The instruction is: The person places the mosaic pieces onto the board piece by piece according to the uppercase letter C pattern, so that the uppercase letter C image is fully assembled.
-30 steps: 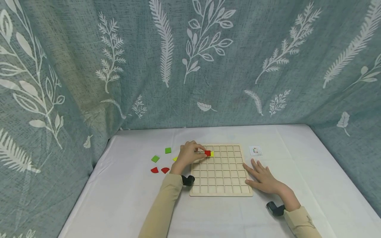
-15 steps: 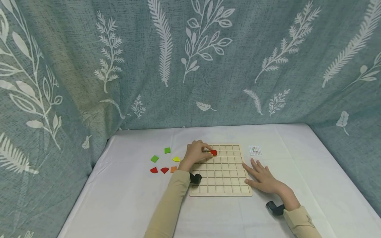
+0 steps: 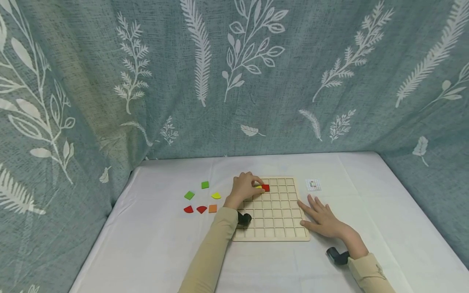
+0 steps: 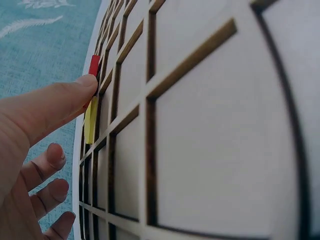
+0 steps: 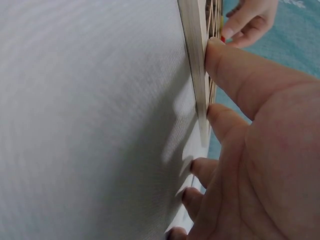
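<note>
My left hand (image 3: 244, 189) pinches a small red square tile (image 3: 266, 188) between thumb and index finger, over the far rows of a pale wooden grid board (image 3: 275, 223). Just left of the red tile, a yellow piece (image 3: 259, 187) is on the board, partly hidden by my fingers. In the left wrist view the red tile (image 4: 94, 64) shows past the thumb tip, with the yellow piece (image 4: 91, 122) beside it; the other fingers bend loosely. Fingers spread, my right hand (image 3: 324, 218) rests at the board's right edge, thumb and index finger touching its rim (image 5: 196, 60).
Left of the board lie two green squares (image 3: 205, 184), a yellow rounded piece (image 3: 216, 195), two red quarter-round pieces (image 3: 188, 209) and an orange square (image 3: 213, 208). A small printed grid card (image 3: 313, 185) lies beyond my right hand. Patterned fabric (image 3: 205, 81) rises behind the table.
My left hand has moved right across the board with the red tile, which passed over the yellow piece and is now on its right. My right hand stays at the edge.
</note>
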### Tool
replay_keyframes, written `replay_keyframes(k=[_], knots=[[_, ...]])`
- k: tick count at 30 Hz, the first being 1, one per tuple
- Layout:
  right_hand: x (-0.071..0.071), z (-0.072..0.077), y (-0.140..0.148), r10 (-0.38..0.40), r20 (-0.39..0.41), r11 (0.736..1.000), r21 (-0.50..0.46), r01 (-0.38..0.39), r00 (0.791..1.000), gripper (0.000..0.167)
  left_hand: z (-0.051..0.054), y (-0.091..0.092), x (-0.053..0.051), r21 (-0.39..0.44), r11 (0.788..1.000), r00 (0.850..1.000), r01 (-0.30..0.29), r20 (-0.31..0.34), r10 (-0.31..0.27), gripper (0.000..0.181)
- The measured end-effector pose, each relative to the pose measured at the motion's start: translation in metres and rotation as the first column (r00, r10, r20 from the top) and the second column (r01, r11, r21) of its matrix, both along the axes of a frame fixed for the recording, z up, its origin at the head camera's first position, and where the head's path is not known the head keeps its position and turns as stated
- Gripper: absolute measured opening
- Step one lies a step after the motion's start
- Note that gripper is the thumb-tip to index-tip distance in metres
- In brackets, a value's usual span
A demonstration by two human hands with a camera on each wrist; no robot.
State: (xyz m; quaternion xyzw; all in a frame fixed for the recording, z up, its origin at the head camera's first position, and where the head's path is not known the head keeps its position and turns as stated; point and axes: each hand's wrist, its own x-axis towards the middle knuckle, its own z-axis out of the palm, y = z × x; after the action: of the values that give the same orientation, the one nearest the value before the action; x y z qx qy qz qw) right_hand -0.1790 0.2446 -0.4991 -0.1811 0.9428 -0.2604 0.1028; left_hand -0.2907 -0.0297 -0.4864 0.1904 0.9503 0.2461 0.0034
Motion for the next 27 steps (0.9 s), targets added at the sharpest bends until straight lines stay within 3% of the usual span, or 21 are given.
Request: replay_keyframes(k=[16,27], knots=[[0.0002,0.0021,-0.0006,0.004,-0.011,1.000,-0.001,-0.004,1.000,0.065,0.0019,0.0002,0.0029,-0.013,1.000,1.000,-0.011,0.006,0.011,0.025],[-0.0006,-0.0013,-0.0003,0.001,-0.002,1.000,0.002,-0.001,1.000,0.065,0.0058,-0.0070,0.0080,0.082,0.997,0.999,-0.014,0.050,0.010,0.024]])
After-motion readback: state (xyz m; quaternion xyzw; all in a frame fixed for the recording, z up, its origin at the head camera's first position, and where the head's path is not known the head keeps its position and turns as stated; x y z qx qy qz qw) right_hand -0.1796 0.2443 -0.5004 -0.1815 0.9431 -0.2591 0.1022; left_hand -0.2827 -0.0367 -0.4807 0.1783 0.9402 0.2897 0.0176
